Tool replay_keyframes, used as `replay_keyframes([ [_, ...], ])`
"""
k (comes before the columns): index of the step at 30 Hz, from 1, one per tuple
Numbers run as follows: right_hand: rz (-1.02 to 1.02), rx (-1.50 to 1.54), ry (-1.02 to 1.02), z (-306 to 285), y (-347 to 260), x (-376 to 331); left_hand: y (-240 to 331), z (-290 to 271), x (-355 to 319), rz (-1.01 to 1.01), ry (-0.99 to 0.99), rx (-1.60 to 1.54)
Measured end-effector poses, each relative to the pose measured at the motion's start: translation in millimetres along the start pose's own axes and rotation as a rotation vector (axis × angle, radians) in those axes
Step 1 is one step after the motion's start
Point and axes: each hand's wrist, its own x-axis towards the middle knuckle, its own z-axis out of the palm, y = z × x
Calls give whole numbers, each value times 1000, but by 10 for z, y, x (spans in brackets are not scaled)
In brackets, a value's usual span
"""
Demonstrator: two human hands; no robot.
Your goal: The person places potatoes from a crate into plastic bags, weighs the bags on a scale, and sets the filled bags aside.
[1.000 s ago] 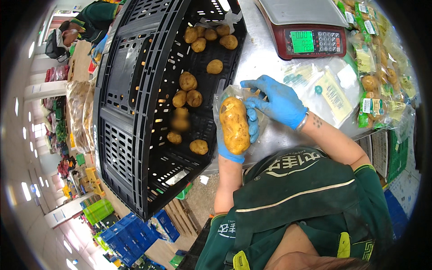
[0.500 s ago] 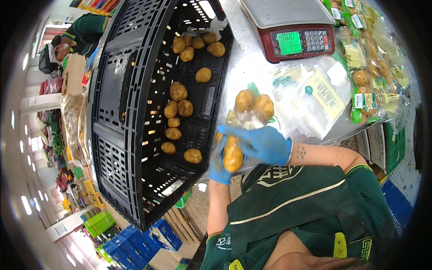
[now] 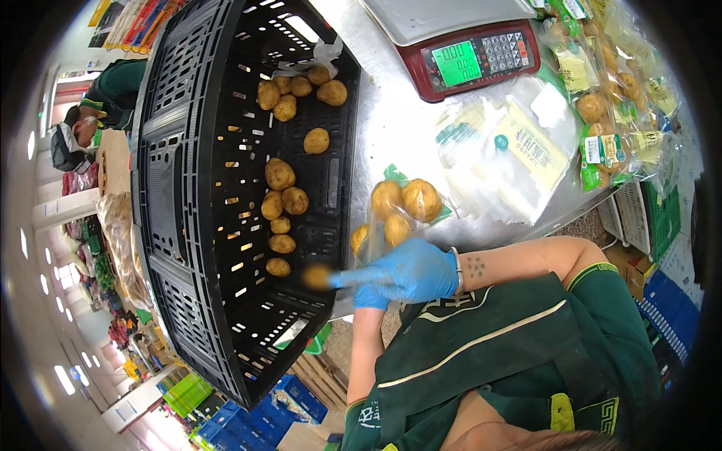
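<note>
My left hand (image 3: pixel 370 298), in a blue glove and largely hidden under the right one, grips the mouth of a clear plastic bag (image 3: pixel 370 255). Several potatoes (image 3: pixel 421 200) fill the bag, which lies on the steel table. My gloved right hand (image 3: pixel 410 272) reaches left across it, over the near wall of the black crate (image 3: pixel 259 342). Its fingertips are at a motion-blurred potato (image 3: pixel 317 276) in the crate and seem to grasp it. Other loose potatoes (image 3: pixel 280 174) lie along the crate, some clustered at its far end.
A red scale (image 3: pixel 481 62) with a lit green display stands on the steel table (image 3: pixel 376 128). Flat clear packing bags (image 3: pixel 508 154) are stacked before it. Filled potato bags (image 3: pixel 602 113) lie at the right. Another person (image 3: pixel 113 94) is at the far left.
My right hand has moved left from the bag to a potato in the crate. The potatoes it was handling over the left hand now lie in the bag. The view has shifted slightly.
</note>
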Motion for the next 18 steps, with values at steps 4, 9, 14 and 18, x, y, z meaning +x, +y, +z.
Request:
replay_keyframes([
  [4, 16, 36, -169, 23, -53, 68, -21, 112, -2, 31, 9, 106],
  [9, 111, -86, -20, -228, 249, -45, -43, 243, 196, 179, -10, 497],
  [14, 543, -333, 100, -579, 1126, -229, 104, 420, 526, 299, -103, 1316],
  [18, 514, -332, -137, -454, 1207, -349, 137, 521, 511, 452, -176, 1351],
])
